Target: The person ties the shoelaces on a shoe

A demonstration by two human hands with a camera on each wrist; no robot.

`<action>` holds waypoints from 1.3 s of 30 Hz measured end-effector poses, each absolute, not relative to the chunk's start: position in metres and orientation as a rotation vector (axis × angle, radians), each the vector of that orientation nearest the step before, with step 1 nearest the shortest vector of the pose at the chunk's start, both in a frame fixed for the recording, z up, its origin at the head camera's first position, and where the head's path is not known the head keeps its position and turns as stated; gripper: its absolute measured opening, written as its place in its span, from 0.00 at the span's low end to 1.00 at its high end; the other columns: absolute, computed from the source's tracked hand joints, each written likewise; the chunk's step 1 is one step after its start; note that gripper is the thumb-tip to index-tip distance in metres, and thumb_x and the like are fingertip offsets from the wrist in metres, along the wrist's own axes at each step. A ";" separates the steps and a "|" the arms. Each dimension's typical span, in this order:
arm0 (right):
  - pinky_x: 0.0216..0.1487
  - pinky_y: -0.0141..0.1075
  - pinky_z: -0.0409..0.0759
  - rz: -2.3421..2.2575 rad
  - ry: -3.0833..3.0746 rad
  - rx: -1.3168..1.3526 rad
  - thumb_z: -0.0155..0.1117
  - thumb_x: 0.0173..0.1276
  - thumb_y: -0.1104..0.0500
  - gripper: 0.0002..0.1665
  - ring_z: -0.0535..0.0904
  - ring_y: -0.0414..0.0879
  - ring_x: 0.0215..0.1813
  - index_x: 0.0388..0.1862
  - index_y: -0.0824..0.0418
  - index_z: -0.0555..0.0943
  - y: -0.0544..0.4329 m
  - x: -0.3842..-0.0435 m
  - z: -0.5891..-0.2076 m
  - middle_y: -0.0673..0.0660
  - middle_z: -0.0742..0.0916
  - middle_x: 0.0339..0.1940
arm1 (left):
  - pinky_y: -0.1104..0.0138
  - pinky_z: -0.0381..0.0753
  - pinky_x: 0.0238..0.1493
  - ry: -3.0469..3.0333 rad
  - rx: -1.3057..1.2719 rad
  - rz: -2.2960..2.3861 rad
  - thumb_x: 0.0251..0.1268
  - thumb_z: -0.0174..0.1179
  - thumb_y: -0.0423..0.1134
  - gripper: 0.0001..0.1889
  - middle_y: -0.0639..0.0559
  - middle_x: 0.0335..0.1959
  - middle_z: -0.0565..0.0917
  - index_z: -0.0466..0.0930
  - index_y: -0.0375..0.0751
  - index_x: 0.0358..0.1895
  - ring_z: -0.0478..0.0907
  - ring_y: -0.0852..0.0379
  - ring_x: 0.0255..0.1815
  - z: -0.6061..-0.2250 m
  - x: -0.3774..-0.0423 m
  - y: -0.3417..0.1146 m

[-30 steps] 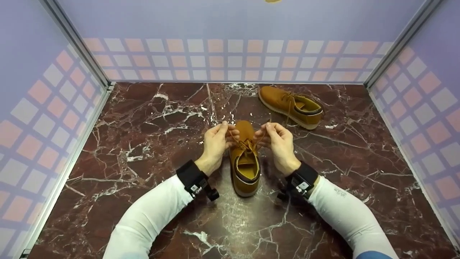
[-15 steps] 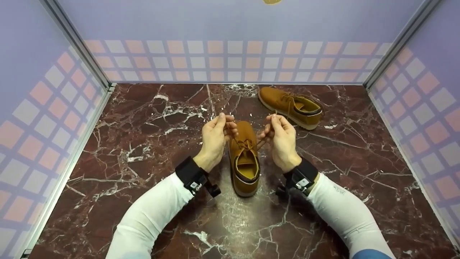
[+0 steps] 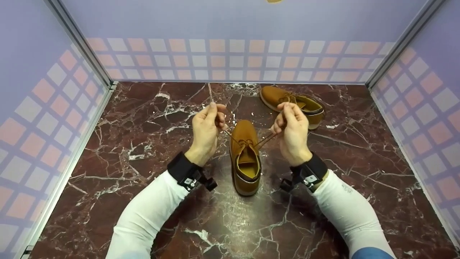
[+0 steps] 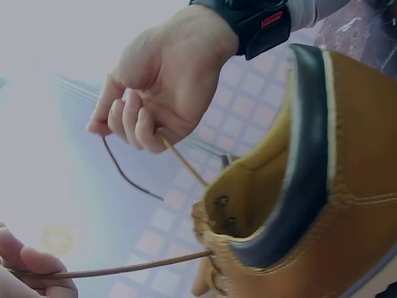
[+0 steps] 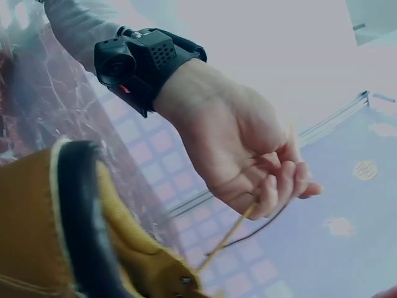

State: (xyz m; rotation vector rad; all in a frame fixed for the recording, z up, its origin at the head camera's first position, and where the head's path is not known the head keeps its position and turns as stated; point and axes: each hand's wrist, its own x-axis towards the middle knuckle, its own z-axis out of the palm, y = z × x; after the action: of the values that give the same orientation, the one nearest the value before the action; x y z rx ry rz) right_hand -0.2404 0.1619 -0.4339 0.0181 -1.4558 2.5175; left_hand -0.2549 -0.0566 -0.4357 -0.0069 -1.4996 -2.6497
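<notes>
A tan leather lace-up shoe [image 3: 248,154] stands on the marbled surface, toe pointing away, its dark-collared opening towards me. My left hand [image 3: 207,131] is raised to the left of it, gripping one shoelace end [image 3: 230,135] in curled fingers. Opposite, my right hand [image 3: 294,129] grips the other shoelace end [image 3: 267,138]. Both strands run outward from the top eyelets. The left wrist view shows the right hand [image 4: 173,81] across the shoe, a loose lace tail hanging from its fingertips. The right wrist view shows the left hand [image 5: 236,146] with its strand and a dangling tail.
A matching tan shoe [image 3: 275,94] lies behind to the right, partly hidden by my right hand. Purple walls with pink and white squares [image 3: 237,59] enclose the dark red marbled surface [image 3: 151,144] at the back and both sides.
Both hands have moved apart and farther forward, drawing the lace strands out to either side. The lacing on the tongue looks less bunched. The two shoes have stayed in place.
</notes>
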 end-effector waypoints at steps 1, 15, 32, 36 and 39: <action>0.23 0.31 0.72 2.508 -1.453 0.038 0.48 0.94 0.60 0.18 0.68 0.38 0.20 0.42 0.56 0.82 0.162 -0.240 -0.431 0.47 0.74 0.20 | 0.73 0.78 0.25 -1.495 -0.021 -2.637 0.95 0.48 0.38 0.21 0.55 0.22 0.80 0.87 0.39 0.40 0.72 0.63 0.22 -0.434 -0.255 -0.057; 0.21 0.28 0.71 2.436 -1.590 0.199 0.49 0.91 0.64 0.18 0.69 0.37 0.20 0.40 0.57 0.84 0.164 -0.237 -0.425 0.48 0.77 0.20 | 0.74 0.76 0.23 -1.677 -0.107 -2.533 0.94 0.51 0.36 0.19 0.56 0.21 0.80 0.91 0.37 0.43 0.71 0.65 0.20 -0.430 -0.258 -0.062; 0.22 0.28 0.72 2.337 -1.738 0.329 0.51 0.90 0.64 0.19 0.72 0.38 0.22 0.39 0.57 0.85 0.166 -0.242 -0.425 0.48 0.80 0.22 | 0.74 0.67 0.20 -2.495 -0.741 -1.885 0.91 0.55 0.34 0.14 0.55 0.24 0.81 0.91 0.36 0.57 0.69 0.64 0.20 -0.427 -0.267 -0.056; 0.22 0.28 0.73 2.316 -1.763 0.385 0.51 0.90 0.64 0.19 0.73 0.38 0.22 0.39 0.57 0.86 0.165 -0.242 -0.422 0.48 0.80 0.21 | 0.74 0.69 0.20 -2.637 -0.882 -1.635 0.90 0.57 0.36 0.14 0.46 0.24 0.85 0.93 0.38 0.55 0.69 0.66 0.19 -0.428 -0.270 -0.046; 0.23 0.29 0.74 2.298 -1.783 0.437 0.52 0.90 0.64 0.18 0.73 0.39 0.22 0.40 0.57 0.86 0.165 -0.243 -0.421 0.49 0.80 0.21 | 0.75 0.70 0.22 -2.704 -0.999 -1.486 0.89 0.58 0.36 0.13 0.43 0.27 0.87 0.93 0.37 0.52 0.71 0.66 0.19 -0.428 -0.273 -0.037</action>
State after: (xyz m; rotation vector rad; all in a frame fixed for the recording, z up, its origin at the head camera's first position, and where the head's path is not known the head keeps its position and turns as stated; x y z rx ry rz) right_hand -0.2428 0.1649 -0.4209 0.4373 -1.7829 2.2983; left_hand -0.2729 -0.0373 -0.4282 -0.9987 -2.7038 -1.4863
